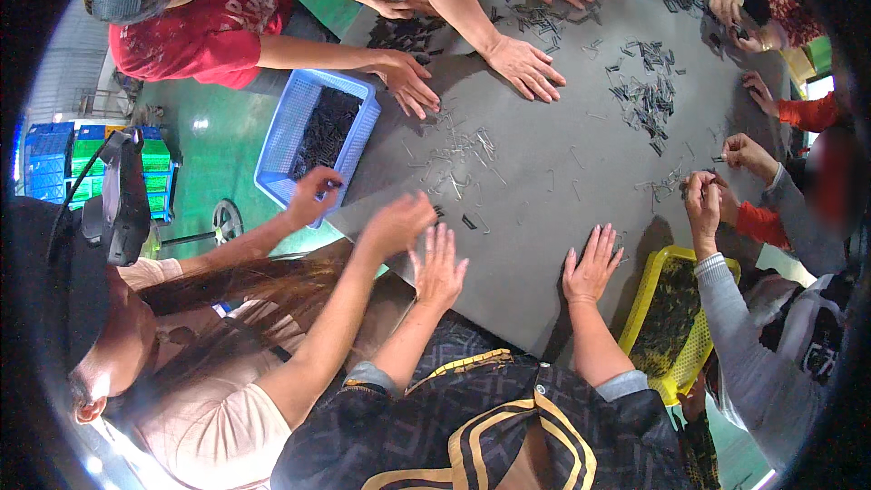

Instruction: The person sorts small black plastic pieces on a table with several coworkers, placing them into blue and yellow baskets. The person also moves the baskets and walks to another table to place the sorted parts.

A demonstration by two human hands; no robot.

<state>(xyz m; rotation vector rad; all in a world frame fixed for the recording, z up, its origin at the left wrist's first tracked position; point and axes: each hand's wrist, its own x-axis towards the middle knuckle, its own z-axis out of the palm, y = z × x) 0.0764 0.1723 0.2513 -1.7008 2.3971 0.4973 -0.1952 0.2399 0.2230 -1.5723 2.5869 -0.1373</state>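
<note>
My left hand (pixel 438 269) lies on the grey tabletop (pixel 535 281) with its fingers spread and nothing in it. A few small black pieces (pixel 468 221) lie just beyond its fingertips, and a loose pile of thin silvery metal pins (pixel 463 161) is farther up. To the right, my right hand (pixel 591 265) rests flat on the same table, fingers stretched out and holding nothing. Scattered single pins (pixel 576 189) lie beyond it. A co-worker's blurred hand (pixel 399 222) passes close beside my left hand.
A blue basket (pixel 269 168) of black pieces stands at the table's left edge, a yellow basket (pixel 635 319) at its right. Heaps of black pieces (pixel 646 95) lie farther off. Several co-workers' hands (pixel 526 70) reach over the table from all sides.
</note>
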